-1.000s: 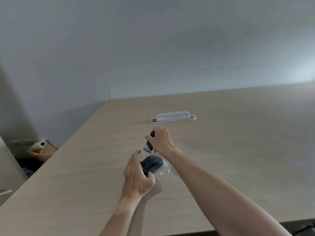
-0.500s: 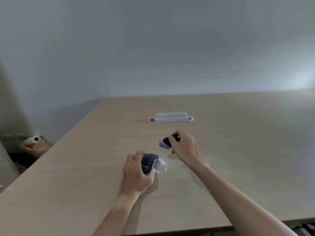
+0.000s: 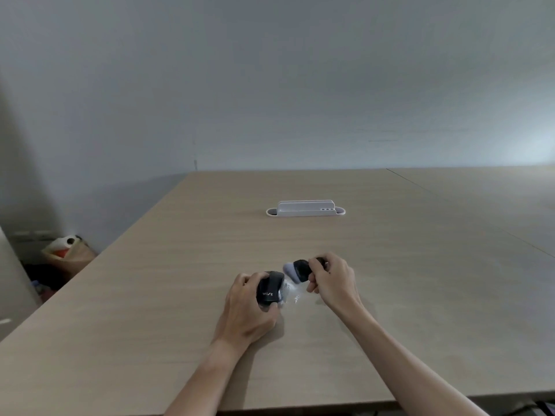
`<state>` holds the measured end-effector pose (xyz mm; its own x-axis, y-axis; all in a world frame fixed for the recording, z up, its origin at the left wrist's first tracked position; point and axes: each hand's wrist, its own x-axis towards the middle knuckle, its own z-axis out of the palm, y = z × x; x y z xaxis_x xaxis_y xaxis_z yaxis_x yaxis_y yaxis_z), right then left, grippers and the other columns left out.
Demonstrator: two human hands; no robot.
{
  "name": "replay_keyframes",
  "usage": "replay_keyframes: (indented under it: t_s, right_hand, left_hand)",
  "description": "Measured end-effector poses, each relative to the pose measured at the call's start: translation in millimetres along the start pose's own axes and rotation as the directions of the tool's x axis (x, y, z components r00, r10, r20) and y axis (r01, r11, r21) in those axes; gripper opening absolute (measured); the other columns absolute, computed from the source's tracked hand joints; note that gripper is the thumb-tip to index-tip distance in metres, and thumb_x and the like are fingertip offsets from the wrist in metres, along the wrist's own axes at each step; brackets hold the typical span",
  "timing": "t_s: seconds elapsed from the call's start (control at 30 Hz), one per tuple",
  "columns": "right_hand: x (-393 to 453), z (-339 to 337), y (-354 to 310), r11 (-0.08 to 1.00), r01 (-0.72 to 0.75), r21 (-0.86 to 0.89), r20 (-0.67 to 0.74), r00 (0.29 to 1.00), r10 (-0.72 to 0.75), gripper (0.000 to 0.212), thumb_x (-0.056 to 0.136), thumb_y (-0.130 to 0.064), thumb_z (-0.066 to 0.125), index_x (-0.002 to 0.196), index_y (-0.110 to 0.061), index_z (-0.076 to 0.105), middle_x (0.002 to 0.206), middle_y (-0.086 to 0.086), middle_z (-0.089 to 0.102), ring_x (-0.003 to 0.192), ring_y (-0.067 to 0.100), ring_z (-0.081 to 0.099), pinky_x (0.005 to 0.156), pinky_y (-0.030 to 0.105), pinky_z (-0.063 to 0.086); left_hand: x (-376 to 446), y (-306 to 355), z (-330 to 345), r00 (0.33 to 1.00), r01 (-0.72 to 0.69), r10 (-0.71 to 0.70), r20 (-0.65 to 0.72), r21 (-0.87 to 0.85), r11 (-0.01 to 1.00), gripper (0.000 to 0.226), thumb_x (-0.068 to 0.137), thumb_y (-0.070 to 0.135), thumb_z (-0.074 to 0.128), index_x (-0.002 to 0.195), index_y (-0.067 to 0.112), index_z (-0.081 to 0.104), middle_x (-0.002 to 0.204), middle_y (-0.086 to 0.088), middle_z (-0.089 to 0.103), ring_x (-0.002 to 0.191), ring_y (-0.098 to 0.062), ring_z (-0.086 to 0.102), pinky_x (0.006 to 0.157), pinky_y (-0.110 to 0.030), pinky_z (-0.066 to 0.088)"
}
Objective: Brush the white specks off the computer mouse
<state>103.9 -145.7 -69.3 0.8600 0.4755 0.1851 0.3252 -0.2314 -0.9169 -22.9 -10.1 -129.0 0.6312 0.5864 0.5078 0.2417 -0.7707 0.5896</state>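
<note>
Mouse (image 3: pixel 269 291) half-hidden in gripping left hand (image 3: pixel 246 307); right hand (image 3: pixel 333 283) clenches partly covered brush (image 3: pixel 295 271)

We note the surface (image 3: pixel 390 280) as pale wood-grain laminate, matt and smooth, with a fine seam at the right. The mouse (image 3: pixel 269 288) appears to be black plastic, semi-matt, with white lettering on its shell. The brush (image 3: pixel 295 270) shows a dark plastic body and a pale, soft-looking head. White specks (image 3: pixel 292 295) lie powdery on the surface beside the mouse. The dock (image 3: pixel 305 209) looks like white plastic, smooth. The wall (image 3: pixel 270 85) is matt, painted.
</note>
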Motion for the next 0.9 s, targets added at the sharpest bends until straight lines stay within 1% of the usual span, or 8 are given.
replay_keyframes:
  t_s: [0.1,0.2,0.23,0.33,0.43,0.57,0.73,0.9]
  right_hand:
    - [-4.0,-13.1,2.3,0.987,0.127,-0.096,-0.073,0.988,-0.134,0.017,0.090,-0.025,0.063,0.081,-0.013,0.070,0.063,0.007,0.067,0.056,0.014,0.063,0.062,0.030,0.048]
    - [-10.3,-20.0,12.1,0.931,0.291,-0.219,0.000,0.954,-0.299,0.009,0.086,-0.020,0.071,0.092,-0.017,0.077,0.068,-0.002,0.066,0.066,0.006,0.062,0.064,0.018,0.043]
    - [-12.5,-20.9,18.3,0.901,0.327,-0.285,0.040,0.943,-0.330,0.014,0.085,-0.016,0.071,0.098,-0.019,0.077,0.073,-0.001,0.068,0.070,0.007,0.063,0.066,0.017,0.044]
    - [-21.3,-24.8,34.4,0.818,0.344,-0.461,0.153,0.939,-0.309,0.014,0.086,-0.009,0.067,0.098,-0.010,0.073,0.077,0.010,0.058,0.072,0.026,0.059,0.066,0.027,0.043]
    - [-27.9,-28.3,42.7,0.801,0.327,-0.501,0.197,0.945,-0.262,0.015,0.090,-0.013,0.060,0.100,-0.014,0.071,0.084,0.003,0.051,0.076,0.022,0.055,0.070,0.029,0.044]
    - [-34.6,-25.3,45.9,0.694,0.359,-0.624,0.226,0.933,-0.280,0.018,0.094,-0.022,0.051,0.090,-0.011,0.065,0.081,-0.002,0.051,0.084,0.022,0.051,0.077,0.032,0.044]
    - [-36.6,-22.5,44.1,0.709,0.339,-0.619,0.222,0.941,-0.256,0.020,0.097,-0.022,0.048,0.091,-0.011,0.064,0.087,0.000,0.054,0.091,0.024,0.050,0.082,0.034,0.045]
    - [-34.6,-22.1,47.8,0.724,0.318,-0.612,0.196,0.948,-0.250,0.018,0.097,-0.022,0.050,0.090,-0.012,0.064,0.087,-0.002,0.051,0.088,0.022,0.045,0.080,0.031,0.039]
  left_hand:
    - [0.3,0.5,0.7,1.000,0.005,-0.005,0.000,0.001,1.000,0.052,0.061,0.037,0.063,0.112,0.031,0.059,0.095,0.008,0.052,0.090,-0.012,0.054,0.082,-0.024,0.046]
    - [1.0,0.7,0.9,1.000,0.010,-0.011,0.008,0.001,1.000,0.050,0.063,0.039,0.067,0.112,0.032,0.059,0.095,0.007,0.051,0.088,-0.010,0.054,0.081,-0.022,0.046]
    - [1.1,1.5,0.5,1.000,0.014,-0.014,0.014,0.000,1.000,0.050,0.064,0.039,0.069,0.112,0.032,0.059,0.095,0.007,0.051,0.087,-0.010,0.054,0.081,-0.020,0.044]
    - [0.5,3.7,-0.7,1.000,0.014,-0.014,0.022,-0.004,1.000,0.048,0.065,0.041,0.068,0.112,0.033,0.059,0.093,0.008,0.051,0.086,-0.009,0.053,0.080,-0.020,0.044]
    - [0.0,3.6,-0.7,1.000,0.001,-0.001,0.030,0.006,1.000,0.048,0.066,0.043,0.067,0.112,0.033,0.059,0.092,0.009,0.052,0.085,-0.006,0.053,0.078,-0.017,0.041]
    - [1.0,1.6,1.3,1.000,0.003,-0.003,0.026,0.018,1.000,0.050,0.065,0.046,0.067,0.113,0.031,0.060,0.091,0.007,0.053,0.084,-0.007,0.053,0.077,-0.016,0.041]
    - [1.1,1.3,2.3,1.000,0.003,-0.004,0.018,0.014,1.000,0.051,0.065,0.046,0.068,0.113,0.030,0.061,0.091,0.006,0.053,0.085,-0.009,0.054,0.079,-0.020,0.046]
    - [1.1,2.1,2.6,1.000,0.007,-0.007,0.019,0.015,1.000,0.053,0.065,0.047,0.070,0.114,0.030,0.061,0.092,0.006,0.053,0.085,-0.009,0.055,0.079,-0.016,0.042]
